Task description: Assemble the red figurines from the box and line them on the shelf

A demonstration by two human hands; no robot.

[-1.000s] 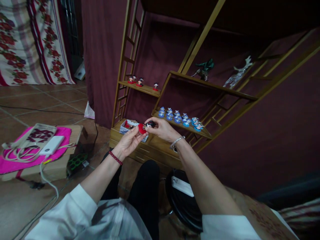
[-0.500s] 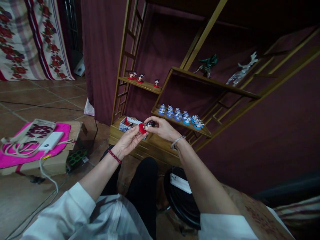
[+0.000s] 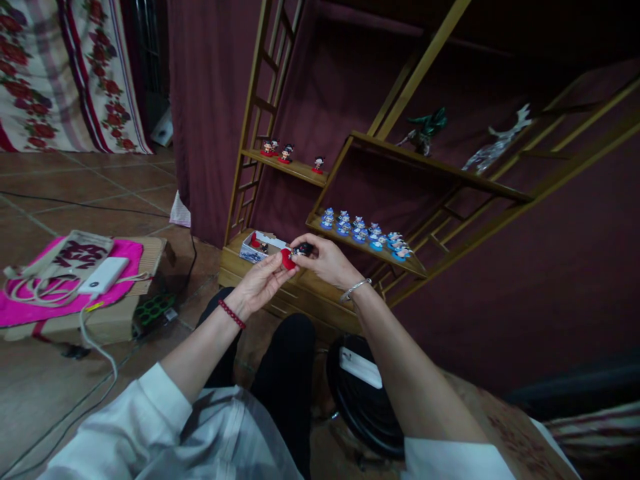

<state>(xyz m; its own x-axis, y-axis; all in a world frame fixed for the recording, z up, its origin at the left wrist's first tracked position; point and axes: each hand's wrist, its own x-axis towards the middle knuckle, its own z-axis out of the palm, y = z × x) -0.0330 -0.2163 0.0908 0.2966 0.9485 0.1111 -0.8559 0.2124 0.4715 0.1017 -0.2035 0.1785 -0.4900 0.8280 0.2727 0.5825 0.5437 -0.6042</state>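
Between my two hands is a small figurine [image 3: 301,249] with a black head and a round red base [image 3: 287,259]. My left hand [image 3: 261,280] pinches the red base. My right hand [image 3: 327,260] grips the figurine around its head and body, its fingers closed. Just beyond my left hand, an open printed box [image 3: 250,254] stands on the cabinet's lower top, with red and dark pieces in it. Similar red-based figurines [image 3: 285,153] stand on the upper left shelf [image 3: 295,175].
Rows of blue figurines [image 3: 359,228] fill the middle shelf. Above them stand a green statuette [image 3: 429,127] and a clear deer figure [image 3: 500,141]. At left, a cardboard box [image 3: 150,267] bears a pink cloth and a white power bank [image 3: 104,275]. A black stool [image 3: 345,393] stands near my legs.
The view has shifted slightly, so the shelves sit a little further right. Both hands keep hold of the figurine and its base, with hardly any movement.
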